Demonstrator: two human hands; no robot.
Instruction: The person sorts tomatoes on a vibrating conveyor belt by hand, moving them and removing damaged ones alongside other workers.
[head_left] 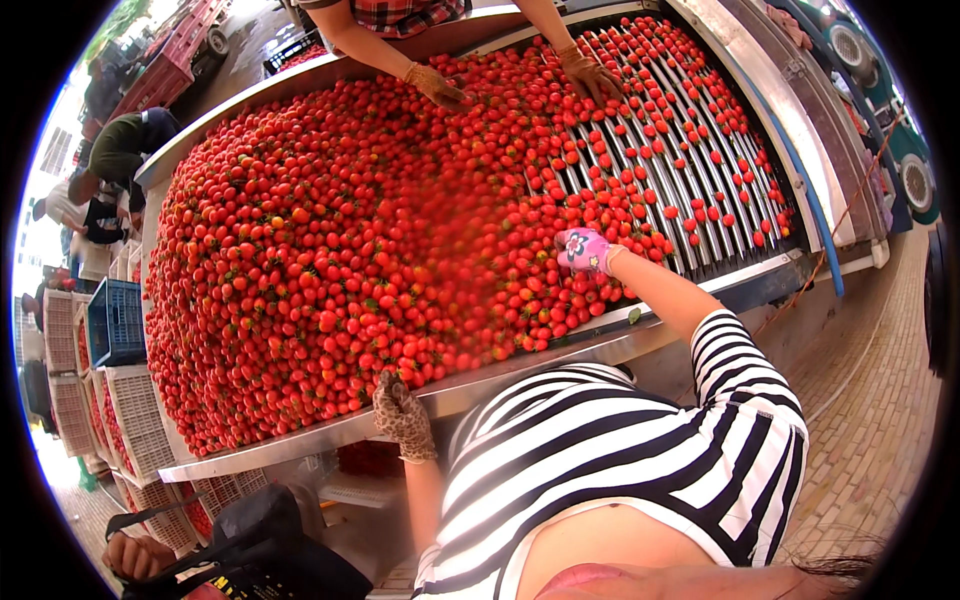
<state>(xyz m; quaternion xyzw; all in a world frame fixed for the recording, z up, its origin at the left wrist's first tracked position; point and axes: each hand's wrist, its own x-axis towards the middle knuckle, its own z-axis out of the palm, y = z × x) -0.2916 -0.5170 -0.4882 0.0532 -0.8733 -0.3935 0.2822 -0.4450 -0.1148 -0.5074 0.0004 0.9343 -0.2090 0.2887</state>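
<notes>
Small red cherry tomatoes [290, 250] lie heaped in a wide metal-sided bin in front of me. My right hand [587, 250], in a pink glove with a flower print, is among the tomatoes at the near end of the rollers. Its fingers are curled together, and what they hold, if anything, is hidden. At the bin's near metal rim [340, 432] is my left hand [404, 418], in a leopard-print glove. Those fingers are bunched together at the edge of the heap; I cannot make out anything in them.
Metal rollers [665, 170] carry scattered tomatoes on the right. Across the bin, a co-worker's two brown-gloved hands [435, 88] touch the tomatoes. White crates [135, 420] and a blue crate [117, 322] stand at left. A black bag [270, 550] is lower left.
</notes>
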